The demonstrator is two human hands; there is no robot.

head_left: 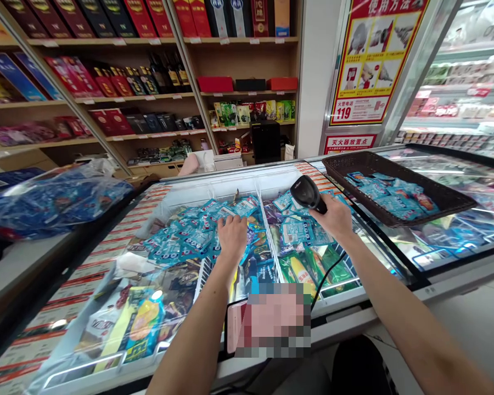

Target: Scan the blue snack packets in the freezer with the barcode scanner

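Note:
In my right hand (333,216) is a black barcode scanner (306,193), its head pointing left; the fingers wrap round its handle. A black cord (327,274) runs down below that hand. My left hand (233,236) lies over a spread of small blue packets (197,238) on the freezer's glass top (181,192). Its fingers reach forward, slightly apart, with the tips at the packets; I see nothing gripped in them. More blue packets (296,230) lie under and beside the scanner.
A dark brown tray (399,214) with blue packets sits at the right. At the left lies a plastic bag of blue packs (61,197). A phone (235,328), partly pixelated, rests at the near edge. Shelves with boxes (214,84) stand behind.

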